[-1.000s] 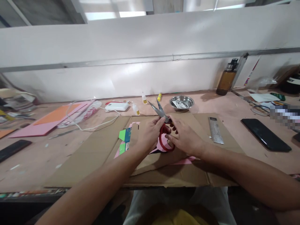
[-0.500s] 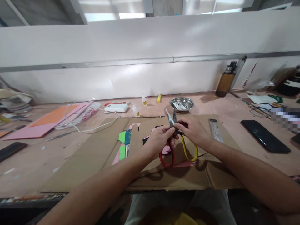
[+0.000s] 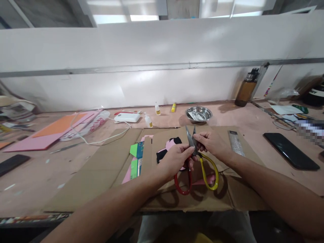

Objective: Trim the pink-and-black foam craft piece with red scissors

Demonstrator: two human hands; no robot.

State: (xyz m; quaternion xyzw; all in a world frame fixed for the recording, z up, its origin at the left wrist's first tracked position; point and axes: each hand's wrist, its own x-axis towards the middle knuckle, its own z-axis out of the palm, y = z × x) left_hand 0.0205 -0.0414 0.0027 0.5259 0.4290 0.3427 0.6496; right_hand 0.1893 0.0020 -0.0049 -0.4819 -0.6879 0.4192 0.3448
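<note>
A pair of scissors [image 3: 209, 172] with one red and one yellow handle is held above the cardboard [image 3: 101, 179], its blades pointing away from me and parted. My left hand [image 3: 178, 158] grips it near the pivot, over the red side. The fingers of my right hand [image 3: 208, 143] pinch at the other blade; whether a small scrap is between them I cannot tell. Below and left of the blades lies a pink and black cut-out [image 3: 170, 144], partly covered by my left hand. Green and blue pieces [image 3: 136, 152] stick out beside it.
A metal bowl [image 3: 198, 114] stands behind the cardboard, with small glue bottles [image 3: 148, 120] and a yellow tube [image 3: 173, 107] to its left. A ruler [image 3: 236, 143] and a black phone [image 3: 291, 151] lie right. A white power bank [image 3: 127, 117] trails a cable.
The scissors have come slightly lower and nearer to me, handles downward. My right hand has shifted along the blade, and more of the pink and black cut-out shows.
</note>
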